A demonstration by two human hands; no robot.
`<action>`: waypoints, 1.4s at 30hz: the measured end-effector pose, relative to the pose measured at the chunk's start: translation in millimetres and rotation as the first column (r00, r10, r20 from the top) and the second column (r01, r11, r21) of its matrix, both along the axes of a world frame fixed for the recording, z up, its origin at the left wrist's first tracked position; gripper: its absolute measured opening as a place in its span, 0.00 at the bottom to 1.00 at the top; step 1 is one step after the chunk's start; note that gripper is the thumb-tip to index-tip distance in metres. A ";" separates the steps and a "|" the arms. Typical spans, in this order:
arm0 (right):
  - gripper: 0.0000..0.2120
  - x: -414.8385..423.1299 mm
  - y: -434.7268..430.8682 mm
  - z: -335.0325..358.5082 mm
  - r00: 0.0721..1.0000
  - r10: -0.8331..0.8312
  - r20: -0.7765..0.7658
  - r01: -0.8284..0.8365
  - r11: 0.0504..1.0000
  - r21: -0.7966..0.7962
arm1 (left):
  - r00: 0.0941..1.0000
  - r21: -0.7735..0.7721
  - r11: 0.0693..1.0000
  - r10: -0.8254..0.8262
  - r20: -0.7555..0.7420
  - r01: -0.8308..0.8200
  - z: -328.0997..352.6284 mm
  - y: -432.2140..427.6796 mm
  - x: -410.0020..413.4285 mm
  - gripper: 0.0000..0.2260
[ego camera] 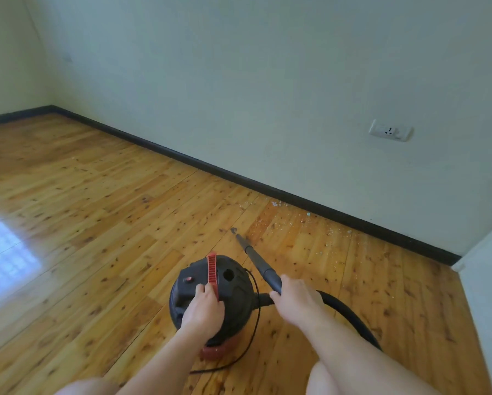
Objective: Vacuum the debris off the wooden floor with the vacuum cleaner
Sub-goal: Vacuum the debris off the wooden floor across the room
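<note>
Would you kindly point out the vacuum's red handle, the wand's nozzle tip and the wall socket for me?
red handle (pixel 211 269): head view, ribbed stretch near its top.
nozzle tip (pixel 233 230): head view, its dark far end.
wall socket (pixel 391 130): head view, middle of its white plate.

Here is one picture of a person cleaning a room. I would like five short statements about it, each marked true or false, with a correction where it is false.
1. The left hand grips the red ribbed handle of the round black vacuum cleaner. True.
2. The right hand lies flat on the wooden floor. False: it holds the black wand.
3. The pale scattered debris lies close to the black baseboard. True.
4. A plug sits in the white wall socket. False: its holes are bare.
5. The wand's tip points at the left wall corner. False: it points toward the debris.
</note>
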State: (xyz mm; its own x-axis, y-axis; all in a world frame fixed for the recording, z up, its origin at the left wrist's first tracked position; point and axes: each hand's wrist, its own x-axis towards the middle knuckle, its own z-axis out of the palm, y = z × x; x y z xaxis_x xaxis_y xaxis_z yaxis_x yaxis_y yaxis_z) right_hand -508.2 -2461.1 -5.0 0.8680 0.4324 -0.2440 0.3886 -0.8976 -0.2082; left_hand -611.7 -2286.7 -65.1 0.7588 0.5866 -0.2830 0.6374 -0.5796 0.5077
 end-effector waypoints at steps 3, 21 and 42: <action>0.16 -14.7 -14.5 1.2 1.000 0.011 0.000 -0.011 1.000 0.012 | 1.000 0.001 1.000 -0.012 0.014 0.012 13.8 -4.7 -2.8 0.15; 0.22 59.4 -12.9 -40.7 0.994 0.078 0.074 -0.081 0.996 0.035 | 0.989 0.170 0.985 0.023 -0.148 0.003 -35.7 40.1 101.1 0.31; 0.27 117.1 -10.2 0.3 0.989 0.023 0.146 -0.037 0.995 0.097 | 0.995 0.113 0.993 -0.008 -0.103 0.019 -27.8 72.7 159.9 0.29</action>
State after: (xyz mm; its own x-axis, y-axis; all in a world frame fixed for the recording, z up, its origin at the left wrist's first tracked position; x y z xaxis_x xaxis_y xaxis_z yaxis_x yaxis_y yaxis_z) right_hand -391.1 -2471.3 -4.7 0.8772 0.4747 -0.0713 0.4477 -0.8626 -0.2354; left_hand -451.8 -2214.0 -92.9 0.7374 0.6091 -0.2919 0.6743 -0.6386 0.3708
